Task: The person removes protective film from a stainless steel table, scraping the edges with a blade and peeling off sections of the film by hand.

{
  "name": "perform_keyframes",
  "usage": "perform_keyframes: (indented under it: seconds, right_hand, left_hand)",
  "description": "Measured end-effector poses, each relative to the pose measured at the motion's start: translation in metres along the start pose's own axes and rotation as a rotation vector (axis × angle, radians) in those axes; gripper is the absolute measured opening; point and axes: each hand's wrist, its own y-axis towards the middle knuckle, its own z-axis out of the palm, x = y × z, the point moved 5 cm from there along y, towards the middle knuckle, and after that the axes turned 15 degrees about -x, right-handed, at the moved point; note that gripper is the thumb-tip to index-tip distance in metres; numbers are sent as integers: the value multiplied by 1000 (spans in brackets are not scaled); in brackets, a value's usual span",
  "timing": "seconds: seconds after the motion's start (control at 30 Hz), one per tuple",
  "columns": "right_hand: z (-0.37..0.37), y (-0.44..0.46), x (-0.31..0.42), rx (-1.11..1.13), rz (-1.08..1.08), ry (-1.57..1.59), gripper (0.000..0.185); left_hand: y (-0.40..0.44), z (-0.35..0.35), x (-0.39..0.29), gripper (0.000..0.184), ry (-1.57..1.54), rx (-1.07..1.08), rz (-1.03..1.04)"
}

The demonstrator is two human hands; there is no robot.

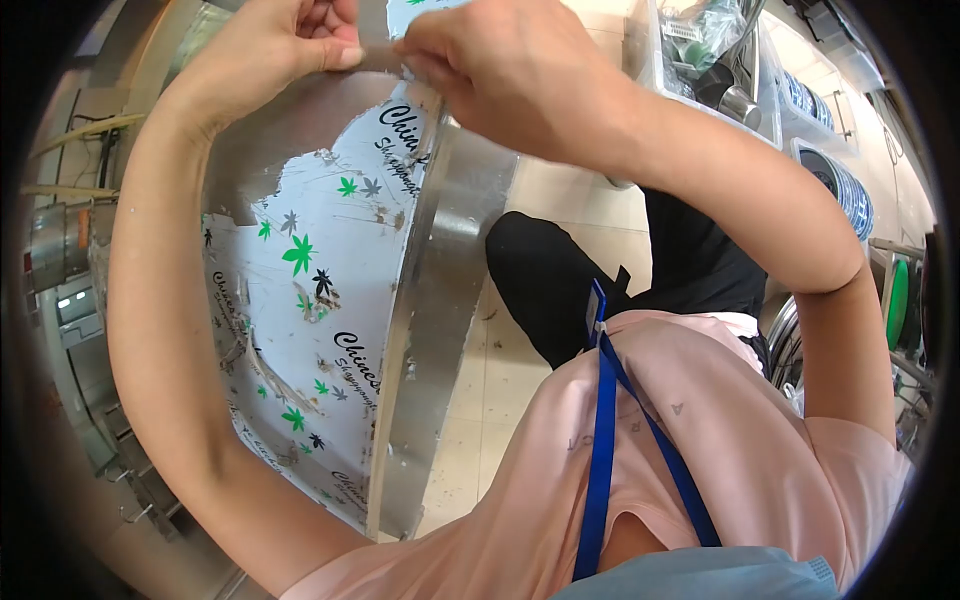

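Near the top of the head view, my left hand (315,40) has its thumb and fingers closed on one end of a short, brownish, see-through strip (378,60). My right hand (510,80) pinches the other end, so the strip spans the gap between them; whether it is tape or film I cannot tell. Both hands are above a steel surface partly covered by a white printed film (340,215) with green and dark leaves and black lettering. The film's upper edge is torn, and brownish bits cling to it. Bare metal (300,120) shows beyond the tear.
A steel ledge (445,290) runs along the surface's right side, beside my black-trousered leg (540,270). Clear plastic bins (690,95) with metal containers and bags stand upper right, near blue-patterned stacked dishes (845,195). A blue lanyard (600,450) hangs over my pink shirt.
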Motion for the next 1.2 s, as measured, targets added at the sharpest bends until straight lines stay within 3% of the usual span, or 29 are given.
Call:
perform_keyframes:
  seconds: [0.23,1.0,1.13,1.17,1.2]
  right_hand:
    - [3,-4,6,20,-6,-12,8]
    - [6,-9,5,-34,-28,208,6]
    - [14,2,-11,135,139,440,17]
    - [13,6,-15,190,241,504,20]
    - [11,11,-17,247,342,567,23]
  left_hand:
    - [-9,0,7,19,127,19,135]
    - [-27,-2,19,19,39,1,14]
    - [-35,-3,12,18,-71,-15,-25]
    - [-39,-7,14,20,-109,-86,-14]
    - [-42,-11,10,22,-73,-222,133]
